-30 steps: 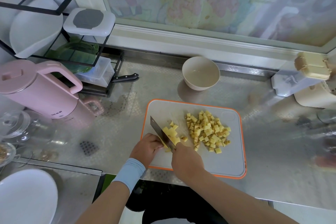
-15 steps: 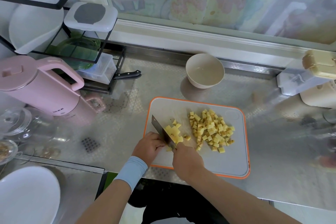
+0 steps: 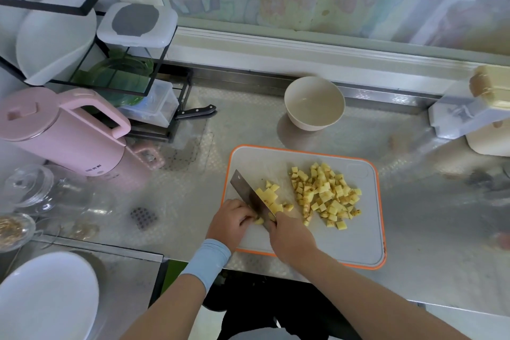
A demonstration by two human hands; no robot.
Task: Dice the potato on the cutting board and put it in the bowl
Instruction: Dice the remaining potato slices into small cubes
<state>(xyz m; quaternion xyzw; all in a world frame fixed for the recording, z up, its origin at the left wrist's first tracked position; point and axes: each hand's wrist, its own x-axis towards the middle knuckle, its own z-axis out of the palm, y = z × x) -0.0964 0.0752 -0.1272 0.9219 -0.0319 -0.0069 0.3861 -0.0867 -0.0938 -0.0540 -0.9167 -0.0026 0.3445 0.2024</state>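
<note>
Head view: right hand (image 3: 292,237) grips knife (image 3: 249,197); left hand (image 3: 230,219) pinches potato piece (image 3: 259,220) near cutting board's (image 3: 345,243) left edge. Fingertips (image 3: 248,217) beside blade (image 3: 241,186) risk cuts.

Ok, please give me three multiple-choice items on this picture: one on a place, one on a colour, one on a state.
1. Where does the round cream bowl stand?
A. in the black wire rack
B. on the steel counter, beyond the grey plastic cutting board
C. on the pink kettle

2. What colour is the board's rim?
A. green
B. orange
C. blue

3. What does the right hand do?
A. grips the broad steel knife
B. lies flat on the board
C. lifts the bowl

Answers: 1 B, the bowl sits on bare steel behind the board. 2 B, an orange band runs round the grey board. 3 A, its fingers close at the blade's near end, beside yellow potato pieces.
</note>
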